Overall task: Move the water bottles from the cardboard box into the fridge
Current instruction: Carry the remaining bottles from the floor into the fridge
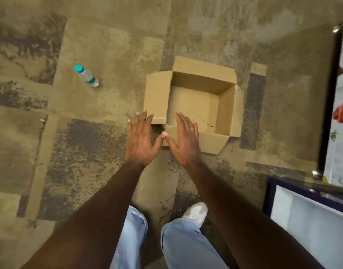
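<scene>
Two bare hands stretch out flat, palms down and fingers spread, above a worn, mottled floor [93,152], seen from a camera on the person's head. Neither hand holds anything. The left hand [140,140] hovers over the floor just beside the near left corner of an open cardboard box [194,105], its fingertips reaching the edge of the box's left flap. The right hand [184,139] lies over the box's near flap and the near edge of the opening, its thumb tip touching or nearly touching the left thumb; whether either palm rests on the cardboard cannot be told.

The box stands on the floor with all four flaps folded outward, and its visible interior shows only bare cardboard, creased along the near side. A single water bottle [86,75] with a teal cap and a teal band on its label stands on the floor well apart from the box, to the left and slightly farther from the person.

At the right edge, a fridge door [339,105] with a printed pattern and a dark frame stands beside the box. In the lower right corner is a white surface with a dark blue border [310,224]. Below the forearms are light blue jeans [131,237] and one white shoe [195,212].
</scene>
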The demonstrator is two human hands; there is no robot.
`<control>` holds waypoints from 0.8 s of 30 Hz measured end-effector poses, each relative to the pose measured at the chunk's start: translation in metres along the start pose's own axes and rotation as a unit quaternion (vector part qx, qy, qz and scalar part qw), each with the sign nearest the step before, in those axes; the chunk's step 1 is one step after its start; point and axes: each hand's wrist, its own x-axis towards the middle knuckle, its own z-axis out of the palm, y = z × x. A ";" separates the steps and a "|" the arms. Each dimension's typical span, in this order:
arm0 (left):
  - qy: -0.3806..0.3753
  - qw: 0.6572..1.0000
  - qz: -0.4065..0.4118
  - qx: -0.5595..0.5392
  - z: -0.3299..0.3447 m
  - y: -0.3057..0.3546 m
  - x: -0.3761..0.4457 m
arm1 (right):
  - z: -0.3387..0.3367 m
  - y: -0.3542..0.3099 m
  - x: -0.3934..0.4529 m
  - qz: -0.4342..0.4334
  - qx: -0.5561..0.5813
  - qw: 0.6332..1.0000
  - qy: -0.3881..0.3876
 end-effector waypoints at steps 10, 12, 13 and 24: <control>0.107 0.975 -0.142 -0.133 0.001 -0.111 0.055 | 0.097 -0.059 0.119 -0.112 -0.027 0.993 -0.033; 0.132 0.965 -0.165 -0.157 -0.006 -0.137 0.071 | 0.110 -0.079 0.147 -0.136 -0.030 0.990 -0.032; 0.149 0.958 -0.174 -0.170 -0.011 -0.150 0.080 | 0.116 -0.090 0.161 -0.149 -0.027 0.988 -0.029; 0.192 0.918 -0.201 -0.282 -0.047 -0.257 0.186 | 0.204 -0.188 0.292 -0.198 0.074 0.976 -0.057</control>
